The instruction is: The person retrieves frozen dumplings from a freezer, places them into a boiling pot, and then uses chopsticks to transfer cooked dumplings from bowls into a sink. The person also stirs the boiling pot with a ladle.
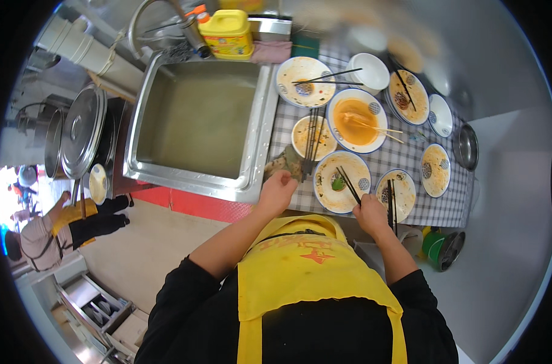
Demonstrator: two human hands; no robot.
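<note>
My right hand (pixel 372 214) grips the ends of a pair of black chopsticks (pixel 348 183), whose tips rest over a used bowl (pixel 327 193) with a green leaf in it. My left hand (pixel 278 190) is curled beside a patterned cloth (pixel 285 164) at the sink's edge; whether its fingers pinch anything is hidden. Several dark chopsticks (pixel 311 141) lie across a smaller soiled dish (pixel 329 144) just beyond it. To the right of my right hand, a soiled plate (pixel 405 193) carries more black chopsticks (pixel 391 204).
A steel sink (pixel 267 118) full of cloudy water lies left of the checked tablecloth (pixel 282 107). Behind stand a bowl of orange broth (pixel 332 123), white bowls (pixel 369 73) and a yellow detergent jug (pixel 228 38). A lidded pot (pixel 82 132) and another person (pixel 48 232) are at far left.
</note>
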